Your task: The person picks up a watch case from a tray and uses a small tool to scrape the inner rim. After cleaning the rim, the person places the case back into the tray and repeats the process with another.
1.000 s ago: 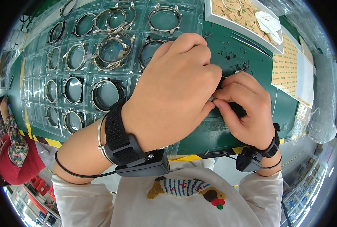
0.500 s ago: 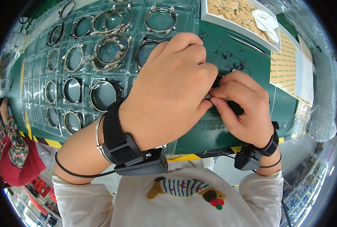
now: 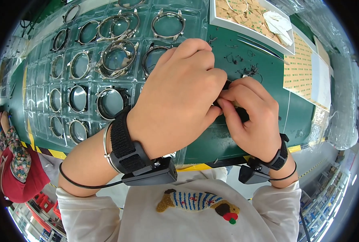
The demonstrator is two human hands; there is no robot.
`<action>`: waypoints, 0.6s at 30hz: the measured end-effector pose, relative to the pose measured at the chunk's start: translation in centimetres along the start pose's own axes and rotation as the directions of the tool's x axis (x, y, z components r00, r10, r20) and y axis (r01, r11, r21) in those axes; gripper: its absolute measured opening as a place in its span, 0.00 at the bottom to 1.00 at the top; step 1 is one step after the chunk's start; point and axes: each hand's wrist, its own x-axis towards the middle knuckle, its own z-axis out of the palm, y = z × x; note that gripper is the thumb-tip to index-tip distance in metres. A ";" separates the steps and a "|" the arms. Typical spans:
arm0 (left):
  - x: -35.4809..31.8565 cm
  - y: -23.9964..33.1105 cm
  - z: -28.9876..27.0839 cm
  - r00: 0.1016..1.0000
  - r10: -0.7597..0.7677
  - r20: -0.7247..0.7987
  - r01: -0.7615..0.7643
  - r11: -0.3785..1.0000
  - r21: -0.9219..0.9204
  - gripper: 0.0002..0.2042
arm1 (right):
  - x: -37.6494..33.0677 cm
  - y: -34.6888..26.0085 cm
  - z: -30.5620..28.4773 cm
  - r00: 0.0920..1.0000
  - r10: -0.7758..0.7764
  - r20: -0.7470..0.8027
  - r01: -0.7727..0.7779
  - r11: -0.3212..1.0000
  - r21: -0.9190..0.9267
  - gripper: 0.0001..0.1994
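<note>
Both my hands meet over the green work surface, fingertips nearly touching. My left hand [image 3: 179,97] is closed, back of the hand up, around a small dark piece [image 3: 227,84] that is mostly hidden. Thumb and forefinger of my right hand [image 3: 252,113] pinch together at that piece, and what they hold cannot be made out. To the left lies a clear plastic tray [image 3: 35,94] with several round metal watch cases, among them a silver one [image 3: 167,37] and a dark one [image 3: 99,104]. Another watch case [image 3: 145,60] sits partly behind my left hand.
Black stringy scraps [image 3: 250,71] lie beyond my right hand, near tweezers [image 3: 264,49]. A white box [image 3: 252,34] holds tan paper pieces and a crumpled white cloth [image 3: 277,26]. Tan adhesive sheets [image 3: 298,74] lie at right. A person in red [image 3: 22,179] is at far left.
My right hand has shifted slightly left and its wrist has turned a little. The left hand stays closed in nearly the same place; a greyish bit between the fingertips no longer shows.
</note>
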 end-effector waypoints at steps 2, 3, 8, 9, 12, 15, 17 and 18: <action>-0.1 -0.1 0.0 1.000 -0.002 0.001 0.002 1.000 -0.015 0.20 | 0.0 0.4 -0.4 1.000 0.000 0.025 -0.001 0.999 0.039 0.07; -0.1 -0.1 0.0 1.000 -0.004 0.003 0.004 1.000 -0.023 0.20 | 0.0 0.6 -0.6 0.999 0.000 0.053 -0.004 0.997 0.078 0.07; 0.1 -0.2 0.1 1.000 0.008 -0.003 -0.008 1.000 -0.019 0.20 | 0.1 0.8 -1.0 0.996 -0.008 0.092 -0.002 0.995 0.102 0.06; 0.0 -0.1 0.0 1.000 0.006 -0.001 -0.006 1.000 -0.020 0.20 | 0.0 0.7 -0.9 0.996 -0.006 0.093 -0.003 0.995 0.101 0.06; -0.1 -0.1 0.0 1.000 -0.003 0.003 0.003 1.000 -0.017 0.20 | 0.0 0.2 -0.6 0.998 -0.011 0.056 0.007 0.998 0.059 0.06; 0.0 -0.1 0.2 1.000 -0.002 -0.003 0.002 1.000 0.001 0.19 | 0.0 0.2 -0.2 0.999 -0.015 0.032 0.014 0.999 0.037 0.06; 0.0 -0.1 0.1 1.000 -0.003 -0.001 0.003 1.000 0.003 0.19 | 0.0 0.0 -0.1 1.000 -0.014 0.020 0.014 1.000 0.022 0.06; 0.1 0.0 0.1 1.000 -0.003 0.000 0.003 1.000 0.008 0.19 | 0.0 -0.2 0.0 1.000 -0.003 0.011 0.003 1.000 0.009 0.06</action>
